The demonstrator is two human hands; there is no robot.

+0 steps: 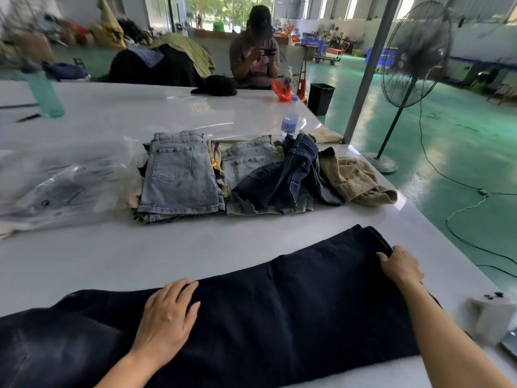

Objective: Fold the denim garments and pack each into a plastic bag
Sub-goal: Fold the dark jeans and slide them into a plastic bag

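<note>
Step in hand: folding, by my reading — the dark jeans (279, 303) lie spread flat across the near edge of the desk (167, 247), not yet doubled over.
Left hand (165, 320): palm down on the middle of the jeans, fingers spread and pressing the cloth flat.
Right hand (400, 266): at the far right end of the jeans, fingers curled over the hem, pinching its edge.
Other clothes: folded light shorts (179, 177) and a loose heap of jeans (282, 177) sit further back, well apart from the hands.
Plastic bags (61, 180): far left of the desk, still unused for this pair.
Next move: probably carrying the pinched end over toward the left hand — keeping edges aligned — before any bagging.
</note>
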